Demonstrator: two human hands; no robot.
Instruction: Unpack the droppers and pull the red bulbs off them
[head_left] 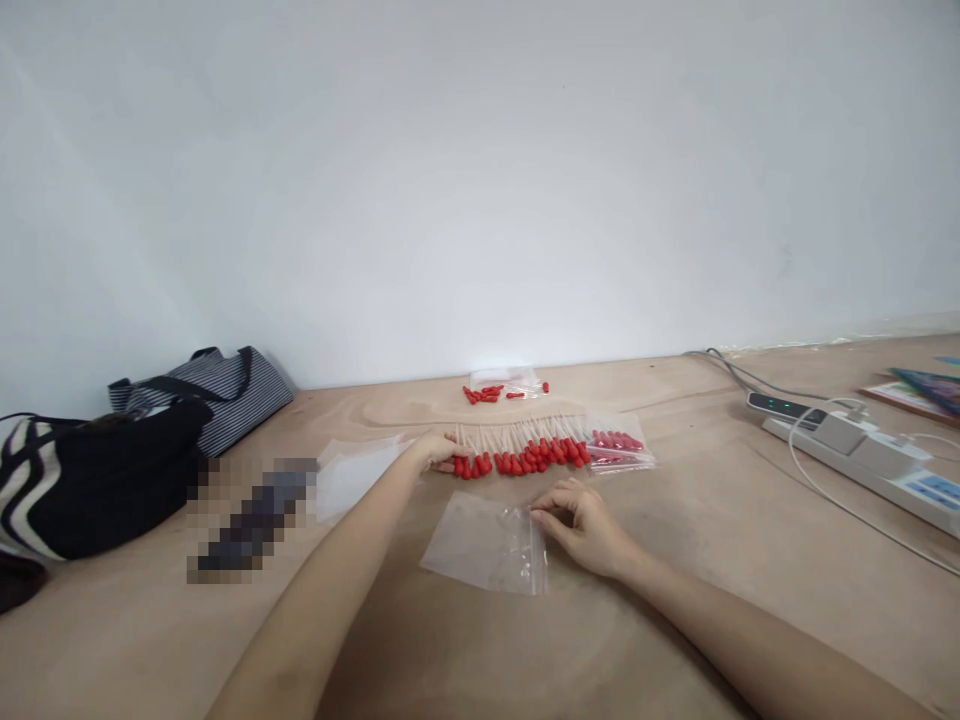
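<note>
A row of thin pale sticks with red bulb-shaped ends (536, 456) lies across the middle of the table. At its left end, my left hand (441, 452) has its fingers closed around the nearest red-tipped sticks; how many is hidden. Closer to me lies a clear zip-lock bag (480, 540), flat and with nothing inside, its zip edge facing right. My right hand (577, 520) pinches that bag's upper right corner between thumb and fingers. Touching the row's right end is a filled zip-lock bag (621, 445) with red-ended pieces inside.
Loose red pieces (484, 394) and another clear bag (506, 378) lie near the wall. Flat clear bags (352, 475) are at left, beside a blurred dark object (255, 520), a black bag (127, 480) and a striped bag (240, 400). A power strip (870, 465) with cables sits right.
</note>
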